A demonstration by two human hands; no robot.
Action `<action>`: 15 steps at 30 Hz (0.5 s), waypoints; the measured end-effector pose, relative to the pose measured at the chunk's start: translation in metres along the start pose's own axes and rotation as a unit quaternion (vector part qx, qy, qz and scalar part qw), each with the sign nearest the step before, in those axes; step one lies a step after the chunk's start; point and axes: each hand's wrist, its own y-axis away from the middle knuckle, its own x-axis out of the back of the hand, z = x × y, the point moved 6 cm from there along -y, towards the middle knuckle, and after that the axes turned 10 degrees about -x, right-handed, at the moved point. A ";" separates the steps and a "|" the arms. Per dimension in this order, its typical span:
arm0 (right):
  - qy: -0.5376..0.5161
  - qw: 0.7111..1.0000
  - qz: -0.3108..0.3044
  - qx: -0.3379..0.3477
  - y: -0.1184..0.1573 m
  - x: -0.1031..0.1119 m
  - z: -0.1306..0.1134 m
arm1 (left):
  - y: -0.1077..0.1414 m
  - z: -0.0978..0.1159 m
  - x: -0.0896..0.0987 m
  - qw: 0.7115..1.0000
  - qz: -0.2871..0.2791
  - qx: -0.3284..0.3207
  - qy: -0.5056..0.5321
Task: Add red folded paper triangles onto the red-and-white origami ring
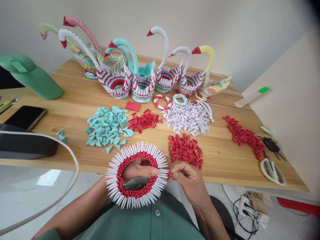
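Note:
My left hand reaches through the middle of a paper ring and grips its right side, the thumb lying over the inner edge. The ring is built of folded pieces, red inside with white points fanning outward. Between the thumb and fingers of my right hand is a small red folded paper piece, at the ring's right-hand white points. Whether it touches a point I cannot tell. Just beyond that hand lies a pile of red paper pieces.
Turquoise pieces, more red pieces and white pieces lie in heaps. Several paper swans line the back. A green bottle, a phone and a cable are left; scissors and keys right.

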 end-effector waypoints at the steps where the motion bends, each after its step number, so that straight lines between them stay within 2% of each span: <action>1: 0.008 1.000 0.001 -0.002 0.000 0.000 -0.001 | 0.000 -0.002 0.003 1.000 0.008 0.002 -0.004; 7: 0.047 0.998 -0.018 -0.039 -0.003 0.005 -0.002 | 0.002 -0.009 0.015 0.997 0.049 0.032 -0.051; 15: 0.036 0.993 -0.069 -0.084 -0.009 0.006 -0.005 | -0.003 0.000 0.005 0.999 0.030 0.003 -0.036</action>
